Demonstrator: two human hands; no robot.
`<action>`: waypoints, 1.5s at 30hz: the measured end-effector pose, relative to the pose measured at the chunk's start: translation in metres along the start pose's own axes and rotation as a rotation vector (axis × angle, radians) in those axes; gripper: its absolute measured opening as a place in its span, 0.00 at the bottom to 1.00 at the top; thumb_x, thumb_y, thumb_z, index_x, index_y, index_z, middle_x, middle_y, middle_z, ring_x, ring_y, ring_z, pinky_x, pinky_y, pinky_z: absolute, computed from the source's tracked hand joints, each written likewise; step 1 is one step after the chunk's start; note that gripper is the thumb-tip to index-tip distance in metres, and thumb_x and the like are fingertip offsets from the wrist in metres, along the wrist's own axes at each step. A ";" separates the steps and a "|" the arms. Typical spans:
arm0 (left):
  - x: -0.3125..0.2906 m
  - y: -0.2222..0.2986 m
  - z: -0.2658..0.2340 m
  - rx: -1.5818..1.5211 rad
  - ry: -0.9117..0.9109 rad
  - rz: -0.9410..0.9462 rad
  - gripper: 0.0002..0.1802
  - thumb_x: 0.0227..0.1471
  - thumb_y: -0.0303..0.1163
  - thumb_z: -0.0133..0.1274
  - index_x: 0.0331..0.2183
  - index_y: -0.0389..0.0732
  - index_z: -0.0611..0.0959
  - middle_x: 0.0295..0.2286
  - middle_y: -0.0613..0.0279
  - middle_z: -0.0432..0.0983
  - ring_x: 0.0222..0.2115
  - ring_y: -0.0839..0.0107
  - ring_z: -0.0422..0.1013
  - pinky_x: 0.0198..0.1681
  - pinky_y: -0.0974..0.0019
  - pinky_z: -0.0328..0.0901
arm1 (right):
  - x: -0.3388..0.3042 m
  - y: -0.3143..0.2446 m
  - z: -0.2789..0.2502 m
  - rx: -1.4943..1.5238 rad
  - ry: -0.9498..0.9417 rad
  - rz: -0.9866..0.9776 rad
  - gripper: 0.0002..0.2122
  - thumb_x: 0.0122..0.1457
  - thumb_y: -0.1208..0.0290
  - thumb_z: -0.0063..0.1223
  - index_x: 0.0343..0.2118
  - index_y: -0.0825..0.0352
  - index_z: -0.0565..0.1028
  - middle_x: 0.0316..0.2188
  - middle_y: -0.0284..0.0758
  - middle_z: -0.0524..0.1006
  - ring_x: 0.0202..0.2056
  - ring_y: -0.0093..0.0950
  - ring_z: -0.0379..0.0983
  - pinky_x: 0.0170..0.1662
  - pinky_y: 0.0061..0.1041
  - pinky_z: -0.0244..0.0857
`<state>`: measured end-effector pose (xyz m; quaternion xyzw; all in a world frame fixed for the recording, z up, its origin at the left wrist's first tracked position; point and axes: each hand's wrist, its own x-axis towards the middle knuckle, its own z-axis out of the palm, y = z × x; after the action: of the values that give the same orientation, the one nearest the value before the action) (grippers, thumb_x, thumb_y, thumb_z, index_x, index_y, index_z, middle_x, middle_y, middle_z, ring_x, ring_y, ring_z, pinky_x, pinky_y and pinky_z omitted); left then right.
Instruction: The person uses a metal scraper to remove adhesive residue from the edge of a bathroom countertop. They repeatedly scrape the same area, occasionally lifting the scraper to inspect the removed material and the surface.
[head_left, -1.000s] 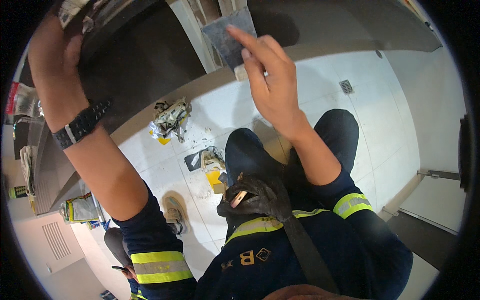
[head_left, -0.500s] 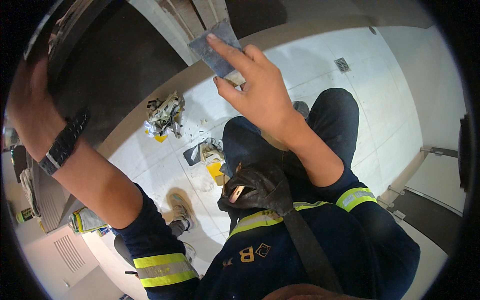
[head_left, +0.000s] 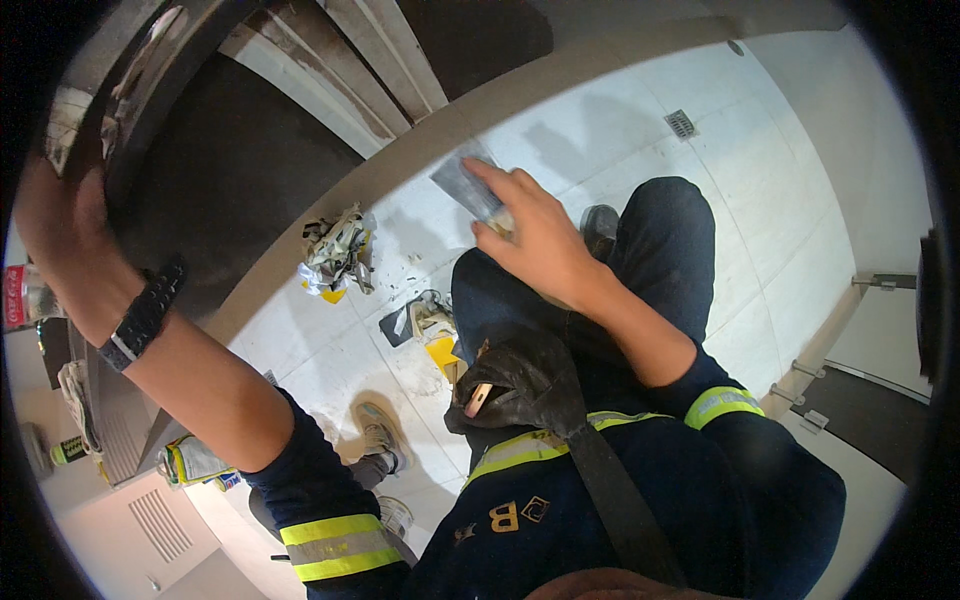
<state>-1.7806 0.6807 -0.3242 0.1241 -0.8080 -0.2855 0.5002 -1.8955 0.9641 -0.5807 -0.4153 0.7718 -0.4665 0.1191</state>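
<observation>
My right hand (head_left: pixel 535 230) is closed on a scraper with a flat grey blade (head_left: pixel 465 187). Its index finger lies along the blade, and a bit of pale handle shows by the palm. The scraper is over the floor, apart from the white frame strips (head_left: pixel 385 60) at the top. My left hand (head_left: pixel 65 205) is raised at the far left, beside the edge of a dark panel (head_left: pixel 225 150). Shadow and the picture's rim hide its fingers, so its grip does not show. A dark band is on that wrist.
Crumpled scraps (head_left: pixel 338 250) lie on the tiled floor, with more scraps and a yellow piece (head_left: pixel 441 350) by my knee. Another person's shoe (head_left: pixel 380 437) is at the lower left. A black pouch (head_left: pixel 525 380) hangs at my waist. A floor drain (head_left: pixel 680 123) is at upper right.
My right hand has drawn the scraper back and down, away from the white strips. My left arm has shifted slightly down. The view has moved a little, showing more of the strips.
</observation>
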 end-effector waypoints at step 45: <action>0.009 0.001 0.012 -0.181 0.156 -0.173 0.19 0.64 0.29 0.42 0.53 0.34 0.76 0.51 0.54 0.72 0.50 0.63 0.70 0.49 0.59 0.69 | 0.013 -0.031 0.049 1.921 -0.282 0.422 0.11 0.67 0.71 0.43 0.51 0.63 0.69 0.46 0.37 0.76 0.46 0.30 0.75 0.51 0.35 0.69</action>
<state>-1.7947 0.6812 -0.3212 0.1696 -0.7240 -0.3887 0.5440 -1.8589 0.9172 -0.5788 -0.0485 0.1029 -0.8093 0.5763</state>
